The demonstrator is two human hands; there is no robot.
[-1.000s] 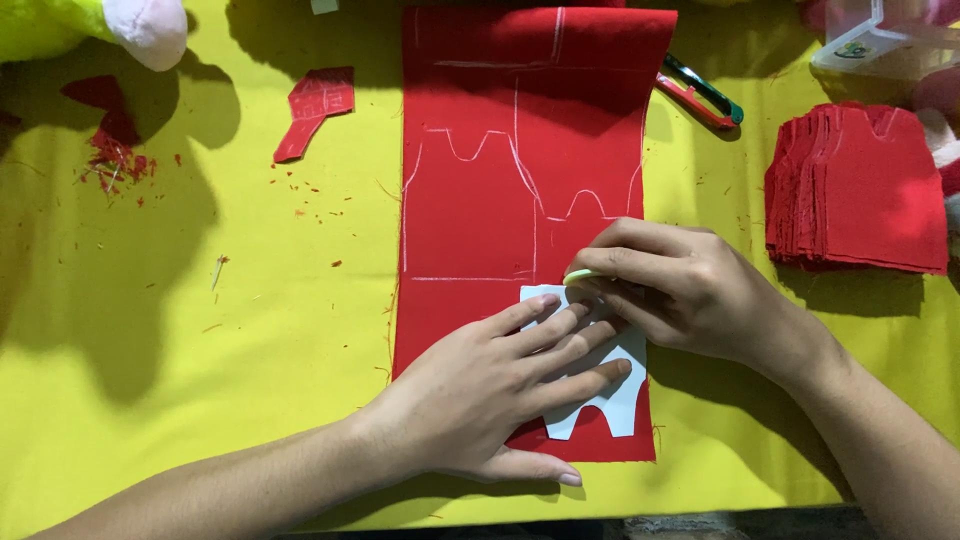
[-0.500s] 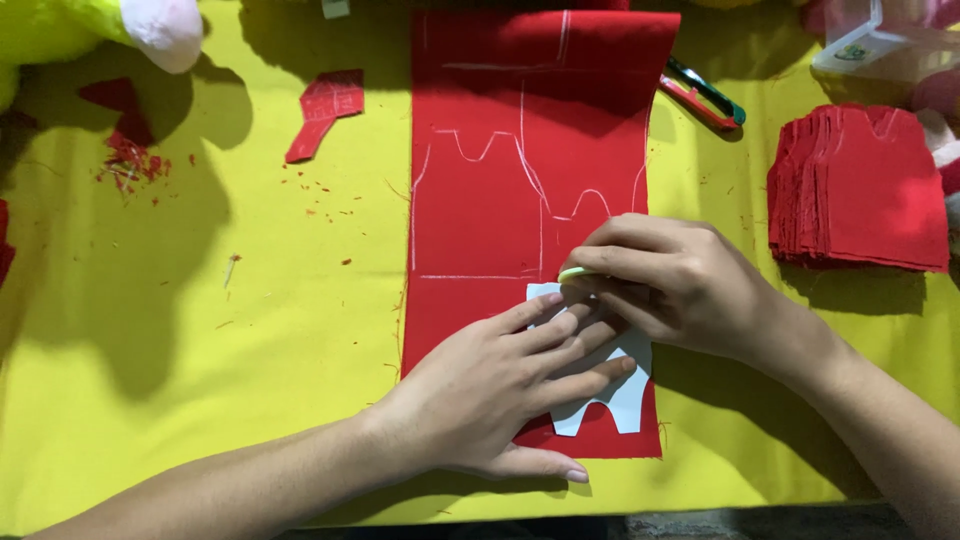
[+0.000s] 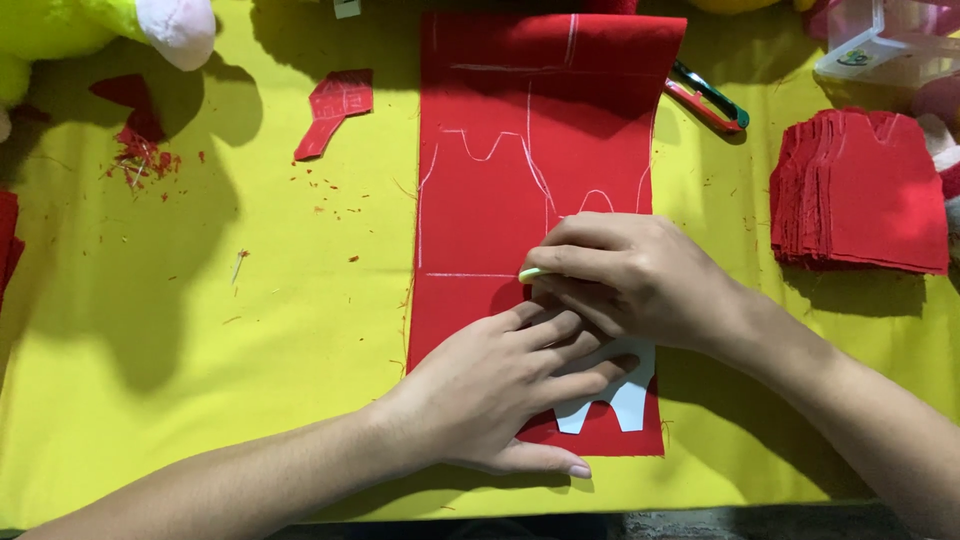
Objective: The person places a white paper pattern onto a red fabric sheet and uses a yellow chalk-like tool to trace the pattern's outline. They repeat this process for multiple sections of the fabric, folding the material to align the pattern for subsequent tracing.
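1. Since the earlier frames, both hands have barely shifted on the cloth; the view alone has drifted a little, and the chalk tip sits at much the same spot.
2. Red fabric strip [image 3: 480,220]: lies flat on the yellow table cover [image 3: 200,380], running from the near edge away from the person, with white garment outlines already drawn on its far half.
3. White paper template [image 3: 615,400]: on the strip's near end, mostly hidden under the hands, two tabs showing.
4. Left hand [image 3: 500,390]: spread flat, fingers extended, pressing the template onto the strip; grips nothing.
5. Right hand [image 3: 630,275]: fingers curled closed around a pale green chalk piece [image 3: 530,273], tip on the strip at the template's far edge.
6. Handling note: tracing likely goes best with firm, even pressure on the template and the chalk kept tight against its edge.
7. Right of the strip: stack of cut red pieces [image 3: 865,195]; between them, scissors [image 3: 705,95].
8. Left of the strip: red offcut [image 3: 335,108] and scattered scraps [image 3: 135,155].
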